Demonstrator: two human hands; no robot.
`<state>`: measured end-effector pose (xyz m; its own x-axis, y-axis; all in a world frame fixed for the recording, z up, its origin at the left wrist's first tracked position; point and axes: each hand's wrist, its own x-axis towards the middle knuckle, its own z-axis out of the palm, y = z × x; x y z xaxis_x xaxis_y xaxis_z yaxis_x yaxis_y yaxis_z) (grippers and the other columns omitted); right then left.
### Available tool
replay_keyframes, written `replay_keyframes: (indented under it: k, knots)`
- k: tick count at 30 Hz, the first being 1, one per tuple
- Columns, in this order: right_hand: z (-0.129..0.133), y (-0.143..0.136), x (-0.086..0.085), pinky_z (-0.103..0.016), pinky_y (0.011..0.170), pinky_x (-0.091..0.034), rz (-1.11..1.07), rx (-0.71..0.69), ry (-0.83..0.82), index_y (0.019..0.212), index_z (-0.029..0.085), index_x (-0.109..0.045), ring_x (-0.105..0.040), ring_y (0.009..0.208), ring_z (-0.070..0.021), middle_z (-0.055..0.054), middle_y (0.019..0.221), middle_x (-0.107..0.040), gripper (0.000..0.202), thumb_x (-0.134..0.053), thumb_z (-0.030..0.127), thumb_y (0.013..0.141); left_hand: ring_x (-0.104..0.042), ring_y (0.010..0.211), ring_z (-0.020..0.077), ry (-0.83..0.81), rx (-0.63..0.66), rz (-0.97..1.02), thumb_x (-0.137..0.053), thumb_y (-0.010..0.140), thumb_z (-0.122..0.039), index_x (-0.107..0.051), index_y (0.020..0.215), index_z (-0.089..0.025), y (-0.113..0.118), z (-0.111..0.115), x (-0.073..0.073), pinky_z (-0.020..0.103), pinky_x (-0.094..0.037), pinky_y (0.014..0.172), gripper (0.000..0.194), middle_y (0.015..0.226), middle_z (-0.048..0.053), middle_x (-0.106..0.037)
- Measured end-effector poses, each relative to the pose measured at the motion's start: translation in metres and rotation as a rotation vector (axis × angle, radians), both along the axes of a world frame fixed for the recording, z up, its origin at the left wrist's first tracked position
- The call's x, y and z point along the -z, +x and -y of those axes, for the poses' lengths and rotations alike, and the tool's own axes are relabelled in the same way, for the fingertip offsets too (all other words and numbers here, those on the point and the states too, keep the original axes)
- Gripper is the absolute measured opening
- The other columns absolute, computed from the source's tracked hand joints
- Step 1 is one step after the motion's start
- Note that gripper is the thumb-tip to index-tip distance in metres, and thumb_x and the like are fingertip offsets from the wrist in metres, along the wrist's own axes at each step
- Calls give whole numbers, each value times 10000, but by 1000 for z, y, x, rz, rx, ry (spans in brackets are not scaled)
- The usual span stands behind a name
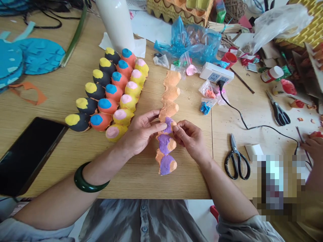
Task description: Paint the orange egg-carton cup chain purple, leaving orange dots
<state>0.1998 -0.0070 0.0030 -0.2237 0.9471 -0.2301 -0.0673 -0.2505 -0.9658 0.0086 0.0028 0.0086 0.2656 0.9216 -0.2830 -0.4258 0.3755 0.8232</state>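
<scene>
An orange strip of egg-carton cups runs away from me, with purple clay over its three nearest cups. My left hand grips the strip from the left, its thumb on the purple clay of the third cup from the near end. From the right, my right hand pinches at that same cup's tip; its thumb and forefinger are together there. Left of my hands lie three finished-looking rows of cups: black with yellow tips, orange-red with blue tips, and yellow with pink tips.
A black phone lies at the left. Black-handled scissors, a power strip with a cable, and clay bags lie right. A white bottle stands behind the rows. Another person's hand is at the right edge.
</scene>
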Motion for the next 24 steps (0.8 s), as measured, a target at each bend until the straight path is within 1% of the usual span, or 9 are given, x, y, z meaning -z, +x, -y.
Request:
replay_keyframes:
  k: [5,8,11,13,15,19,24]
  knots:
    - [-1,1,1,-280,498,-261,-9,-3,-1,800,227,-629,-357,537,-85,69,609,-515,609,-901,769,850,-765,932,190,65,-21,-14,-954,799,-284,-817,1058,-215,4,0,-3,289,-621,834,301,1017,31,-828]
    - [-1,1,2,-281,496,-256,10,-1,7,797,227,-634,-361,541,-90,66,607,-511,615,-887,785,853,-755,888,193,33,-25,-11,-923,818,-342,-804,1043,-223,5,0,-3,297,-613,804,281,972,21,-817]
    - [0,0,2,-277,495,-255,36,-13,23,791,227,-629,-377,551,-92,61,618,-519,638,-886,809,832,-752,863,202,-11,-27,-24,-994,780,-410,-803,1023,-224,4,0,-1,312,-608,780,360,919,16,-802]
    - [0,-1,2,-274,496,-262,49,-23,32,781,226,-625,-387,556,-91,58,625,-528,650,-900,814,809,-754,873,197,-33,-34,-40,-1056,724,-381,-803,982,-219,2,-1,0,308,-604,784,396,932,19,-811]
    - [1,-2,2,-272,497,-270,50,-29,34,777,225,-623,-390,554,-91,60,621,-529,655,-911,814,794,-756,877,193,-54,-19,-36,-1080,701,-353,-806,950,-212,0,-1,0,307,-607,782,396,946,26,-821]
    - [0,-2,1,-276,497,-274,48,-23,21,775,226,-626,-383,549,-91,63,614,-521,662,-909,825,783,-765,892,200,-63,1,-15,-1078,704,-333,-828,994,-205,-4,-2,-2,308,-626,765,404,964,37,-825]
    - [-1,-1,2,-272,494,-261,38,-17,3,769,227,-625,-380,554,-93,60,614,-523,664,-911,827,778,-784,970,220,-10,-6,-13,-1039,743,-300,-827,1065,-210,-3,-2,-1,322,-643,831,396,971,39,-817]
